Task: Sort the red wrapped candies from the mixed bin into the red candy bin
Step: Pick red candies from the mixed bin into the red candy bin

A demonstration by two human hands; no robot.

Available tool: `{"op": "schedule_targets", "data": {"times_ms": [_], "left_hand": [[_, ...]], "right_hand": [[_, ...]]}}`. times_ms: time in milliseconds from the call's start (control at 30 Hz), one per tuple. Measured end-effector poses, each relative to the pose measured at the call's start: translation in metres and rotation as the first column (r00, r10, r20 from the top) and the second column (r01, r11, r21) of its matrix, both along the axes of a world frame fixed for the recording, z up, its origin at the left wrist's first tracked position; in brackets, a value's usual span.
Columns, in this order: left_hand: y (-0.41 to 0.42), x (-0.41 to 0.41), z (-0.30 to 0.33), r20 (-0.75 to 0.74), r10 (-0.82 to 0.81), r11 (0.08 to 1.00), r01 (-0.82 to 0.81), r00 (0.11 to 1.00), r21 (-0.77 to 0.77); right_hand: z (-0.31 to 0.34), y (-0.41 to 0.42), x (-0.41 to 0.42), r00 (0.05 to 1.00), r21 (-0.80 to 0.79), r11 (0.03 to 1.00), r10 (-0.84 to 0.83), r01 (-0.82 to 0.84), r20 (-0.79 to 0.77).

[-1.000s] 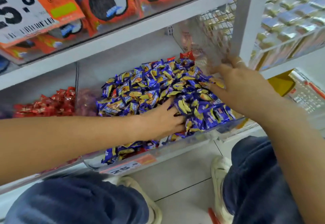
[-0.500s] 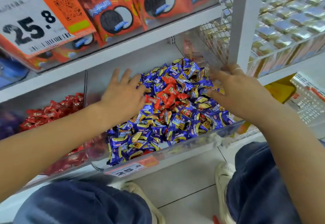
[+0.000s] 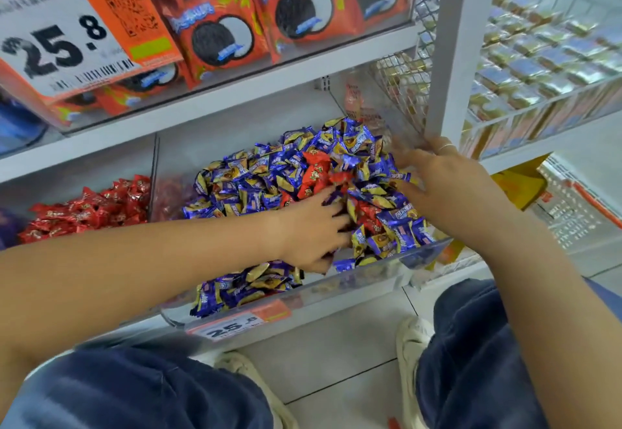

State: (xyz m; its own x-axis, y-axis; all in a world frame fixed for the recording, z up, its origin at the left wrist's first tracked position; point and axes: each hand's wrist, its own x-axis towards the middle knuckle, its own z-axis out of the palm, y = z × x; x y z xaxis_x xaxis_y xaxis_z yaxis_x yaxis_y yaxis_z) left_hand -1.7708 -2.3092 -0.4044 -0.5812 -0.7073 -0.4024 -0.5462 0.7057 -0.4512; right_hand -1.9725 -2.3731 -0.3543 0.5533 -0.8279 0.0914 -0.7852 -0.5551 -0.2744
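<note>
The mixed bin (image 3: 363, 285) is a clear tray on the lower shelf, heaped with blue-and-gold wrapped candies (image 3: 249, 189). A few red wrapped candies (image 3: 316, 171) lie exposed near the top middle of the heap. My left hand (image 3: 313, 230) reaches into the middle of the pile just below them, fingers spread with the tips among the wrappers and nothing visibly held. On the heap's right side my right hand (image 3: 447, 189) lies with straight, spread fingers pressing against the candies. The red candy bin (image 3: 87, 210) sits to the left, behind a clear divider.
An upper shelf holds orange cookie packs (image 3: 218, 38) and a big price sign (image 3: 64, 41). A white upright post (image 3: 451, 48) stands just above my right hand, with a wire basket of gold packs (image 3: 545, 58) beyond it. My knees and shoes are below on the tiled floor.
My left hand has moved from the heap's upper left edge down to its middle, just under the red candies. The right hand has stayed on the right side.
</note>
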Motion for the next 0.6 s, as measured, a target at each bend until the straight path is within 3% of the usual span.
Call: {"op": "schedule_targets", "data": {"times_ms": [100,267,400,600], "left_hand": [[-0.016,-0.016,0.006,0.199,0.317,0.947,-0.300,0.927,-0.113],[-0.046,-0.032,0.007,0.356,0.578,0.816,-0.518,0.734,-0.257],[-0.049,-0.023,0.014,0.196,0.755,0.653,-0.693,0.625,-0.306],[-0.023,0.023,0.044,-0.228,0.886,0.391,-0.915,0.403,-0.099]], "right_hand": [[0.000,-0.002,-0.002,1.000,0.010,1.000,-0.018,0.018,0.000],[0.000,-0.002,-0.004,1.000,0.014,1.000,-0.017,0.018,-0.026],[-0.001,-0.003,-0.004,0.999,0.015,1.000,-0.023,0.024,-0.033],[-0.001,-0.004,-0.005,0.999,0.013,1.000,-0.020,0.021,-0.031]]}}
